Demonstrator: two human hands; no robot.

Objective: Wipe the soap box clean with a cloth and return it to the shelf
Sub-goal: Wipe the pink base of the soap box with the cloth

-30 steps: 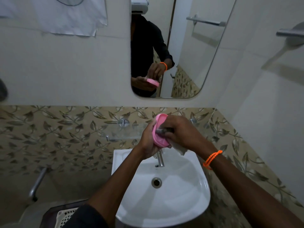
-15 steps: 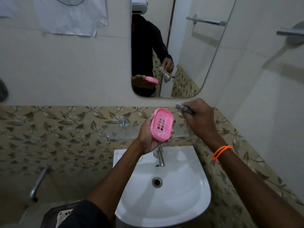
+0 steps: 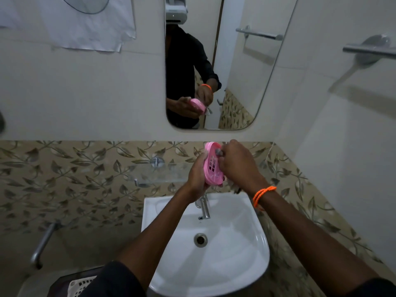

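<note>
Left hand (image 3: 196, 175) wrapped around the far side of a pink soap box (image 3: 211, 166), holding it tilted on edge with the slotted inside turned toward the camera. Right hand (image 3: 236, 166) closed on a grey cloth (image 3: 219, 152), pressing it against the upper inside of the box; only a small bunched bit of cloth visible at the fingertips, with a darker scrap hanging below the wrist, most of it hidden behind the hand. Right edge of the box covered by the right hand, so its full outline not readable. Orange band (image 3: 263, 195) around the right wrist.

Directly behind the hands, a glass shelf (image 3: 158, 175) fixed to the leaf-patterned tile, nearly transparent and hard to trace; right end lost behind the hands. Below the hands, a white sink (image 3: 246, 254) with a metal tap (image 3: 204, 207), the tap's top masked by the left wrist. Above the hands, a mirror (image 3: 246, 71) repeating the box and both hands from the front; upper part cropped by the frame. Up and to the right of the hands, a towel bar (image 3: 368, 50) running out of frame. Down and to the left, past the left forearm, a white basket (image 3: 80, 285) with holes, mostly cut off at the bottom edge.
</note>
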